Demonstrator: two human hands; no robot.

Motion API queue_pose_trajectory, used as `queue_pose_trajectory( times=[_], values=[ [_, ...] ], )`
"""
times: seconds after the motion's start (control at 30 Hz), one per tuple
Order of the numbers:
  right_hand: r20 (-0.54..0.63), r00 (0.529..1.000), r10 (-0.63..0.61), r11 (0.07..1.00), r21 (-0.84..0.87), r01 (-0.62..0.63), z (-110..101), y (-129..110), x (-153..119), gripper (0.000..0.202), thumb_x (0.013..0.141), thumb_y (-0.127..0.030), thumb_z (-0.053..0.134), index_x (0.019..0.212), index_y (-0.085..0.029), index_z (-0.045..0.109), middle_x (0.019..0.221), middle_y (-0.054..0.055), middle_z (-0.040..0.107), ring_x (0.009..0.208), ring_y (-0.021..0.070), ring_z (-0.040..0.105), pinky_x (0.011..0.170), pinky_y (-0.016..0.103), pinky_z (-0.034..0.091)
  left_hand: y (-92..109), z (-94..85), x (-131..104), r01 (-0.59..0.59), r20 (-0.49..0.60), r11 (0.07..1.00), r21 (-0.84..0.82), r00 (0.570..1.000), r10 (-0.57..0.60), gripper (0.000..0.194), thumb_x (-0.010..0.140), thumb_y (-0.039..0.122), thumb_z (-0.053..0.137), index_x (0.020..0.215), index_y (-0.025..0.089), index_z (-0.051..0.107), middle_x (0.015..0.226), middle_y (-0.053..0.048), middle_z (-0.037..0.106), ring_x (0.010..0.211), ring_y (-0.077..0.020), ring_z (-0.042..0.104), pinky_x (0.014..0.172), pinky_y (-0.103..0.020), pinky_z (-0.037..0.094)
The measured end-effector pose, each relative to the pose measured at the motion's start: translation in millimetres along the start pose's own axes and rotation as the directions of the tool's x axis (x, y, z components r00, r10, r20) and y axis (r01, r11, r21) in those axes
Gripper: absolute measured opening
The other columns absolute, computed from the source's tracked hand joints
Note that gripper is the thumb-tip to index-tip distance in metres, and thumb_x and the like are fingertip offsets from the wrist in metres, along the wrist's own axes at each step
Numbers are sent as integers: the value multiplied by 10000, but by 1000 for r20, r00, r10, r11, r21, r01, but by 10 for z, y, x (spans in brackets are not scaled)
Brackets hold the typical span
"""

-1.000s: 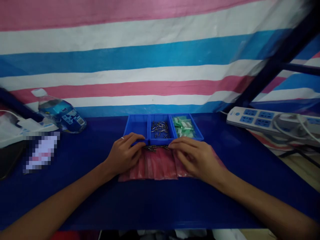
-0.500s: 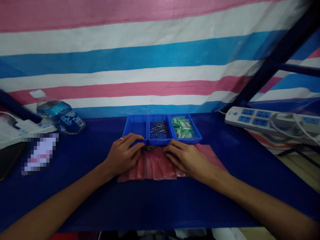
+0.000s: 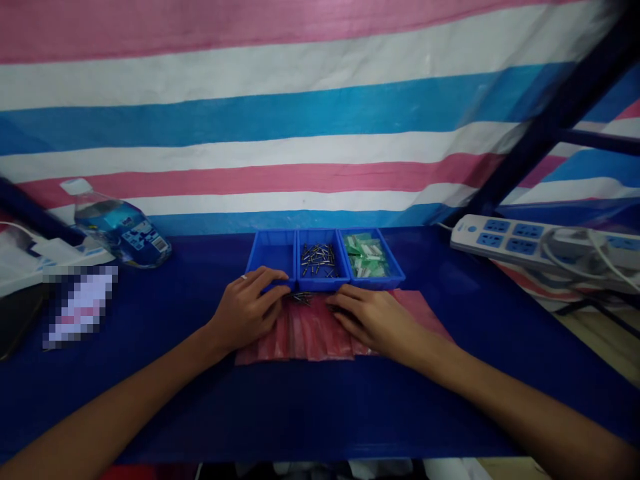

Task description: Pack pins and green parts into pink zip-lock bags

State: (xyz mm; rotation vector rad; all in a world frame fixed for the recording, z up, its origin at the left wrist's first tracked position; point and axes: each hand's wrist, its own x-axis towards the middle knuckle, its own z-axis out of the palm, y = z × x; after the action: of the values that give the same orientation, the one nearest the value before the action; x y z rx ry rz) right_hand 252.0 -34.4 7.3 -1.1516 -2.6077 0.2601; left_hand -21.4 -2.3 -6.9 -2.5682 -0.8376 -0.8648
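A small heap of thin dark metal pins [image 3: 301, 298] lies on overlapping pink plastic bags [image 3: 315, 337]. At the heap's left edge rests my left hand [image 3: 250, 307], fingers loosely bent and apart, one fingertip by the front rim of the left blue bin [image 3: 275, 245]. No held thing shows in it. To the right of the heap, my right hand [image 3: 367, 317] has its fingers closed together low over the bags. A small dark metal bit shows at its fingertips, partly hidden. The middle blue bin [image 3: 320, 283] contains more metal pins [image 3: 317, 257].
Small green-and-clear packets [image 3: 367, 253] fill the right blue bin [image 3: 395, 272]. A drink bottle [image 3: 123, 223] leans at the left near a white power strip [image 3: 30, 273]. Another power strip [image 3: 510, 237] with cables lies on the right. A striped sheet [image 3: 300, 120] hangs behind the blue table [image 3: 310, 413].
My right fingers have shifted slightly and curled over the metal bit, whose thin end stuck out toward the heap before. My left hand stays where it was.
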Motion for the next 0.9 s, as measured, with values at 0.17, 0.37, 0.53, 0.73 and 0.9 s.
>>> queue_pose_trajectory(
  times=[0.17, 0.37, 0.53, 0.73, 0.9],
  values=[
    [-100, 994, 44, 988, 149, -29, -30, -38, -2, 225, 952, -146, 518, 1096, -183, 687, 1001, 69, 680, 857, 170, 649, 790, 323, 525, 3, -1, -2, 2, 3, 1000, 1, 1000, -2, 187, 878, 99, 563, 1018, 176, 661, 1142, -65, 671, 980, -196, 638, 795, -345, 541],
    [-212, 938, 274, 835, 536, -123, -106, -38, 33, 76, 888, -242, 663, 862, -209, 726, 843, 26, 693, 729, 152, 641, 668, 299, 529, -1, 7, -2, -3, 4, 1000, 11, 1000, 2, 198, 881, 106, 555, 1028, 182, 664, 1150, -65, 669, 989, -199, 634, 804, -359, 548],
    [-452, 853, 260, 879, 476, -16, -101, -36, 27, 258, 935, -191, 576, 1155, -260, 691, 1268, 52, 661, 1217, 206, 584, 1041, 448, 472, 3, -1, 7, -10, -9, 1000, 19, 1000, 10, 197, 884, 114, 553, 1026, 186, 668, 1123, -64, 673, 977, -195, 635, 801, -355, 553],
    [-176, 984, 11, 1000, 16, -8, 19, -64, -25, 271, 948, -97, 492, 1133, -155, 681, 1055, 112, 710, 938, 215, 669, 806, 365, 567, 2, 1, -1, -9, -3, 1000, 1, 1000, 9, 199, 874, 101, 566, 1032, 180, 657, 1151, -67, 668, 980, -202, 637, 801, -358, 551],
    [6, 999, -32, 989, -144, 33, 46, -75, -1, 246, 941, -96, 525, 1125, -149, 679, 1003, 111, 674, 901, 212, 626, 749, 334, 551, -4, 15, -10, 3, 2, 1000, -1, 1000, -3, 209, 870, 93, 567, 1034, 189, 654, 1160, -60, 666, 985, -200, 637, 802, -359, 548]
  ],
)
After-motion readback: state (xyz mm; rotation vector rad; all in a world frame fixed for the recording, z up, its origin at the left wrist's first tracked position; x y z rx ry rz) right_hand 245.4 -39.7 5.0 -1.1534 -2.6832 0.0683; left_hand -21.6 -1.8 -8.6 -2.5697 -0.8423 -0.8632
